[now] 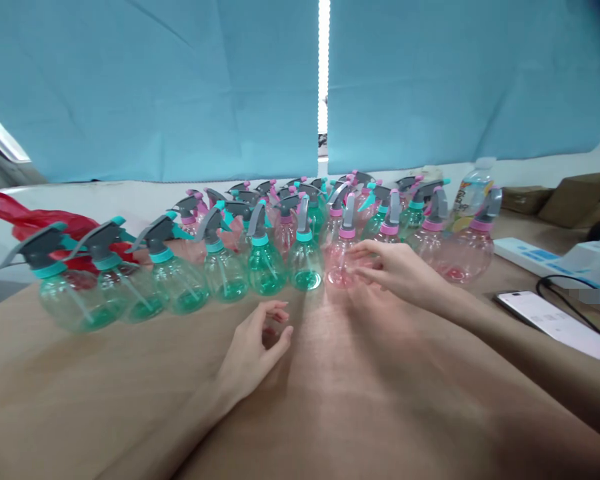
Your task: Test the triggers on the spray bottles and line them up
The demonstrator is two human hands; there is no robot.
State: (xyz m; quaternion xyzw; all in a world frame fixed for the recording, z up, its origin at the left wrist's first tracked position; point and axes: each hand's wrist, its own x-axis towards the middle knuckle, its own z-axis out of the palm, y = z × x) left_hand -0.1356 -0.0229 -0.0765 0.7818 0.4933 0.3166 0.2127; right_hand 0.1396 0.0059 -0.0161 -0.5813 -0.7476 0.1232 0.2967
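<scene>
My right hand (pixel 393 267) reaches to the right side of a clear pink spray bottle (pixel 340 263) with a pink collar and grey trigger head. Its fingers are apart and overlap the bottle's edge; whether they touch it I cannot tell. My left hand (pixel 255 343) hovers over the table with loosely curled fingers, the thumb apart and nothing held. Closest to it stand a green spray bottle (pixel 267 270) and another green spray bottle (pixel 305 263), both upright with turquoise collars. Several more green bottles continue the front row leftward, and pink ones continue it rightward.
More spray bottles crowd behind the front row. A red plastic bag (pixel 45 217) lies at the left. On the right are a labelled drink bottle (pixel 473 190), a power strip (pixel 540 257), a phone (pixel 555 320), a black cable and cardboard boxes (pixel 580 200). Blue curtains hang behind.
</scene>
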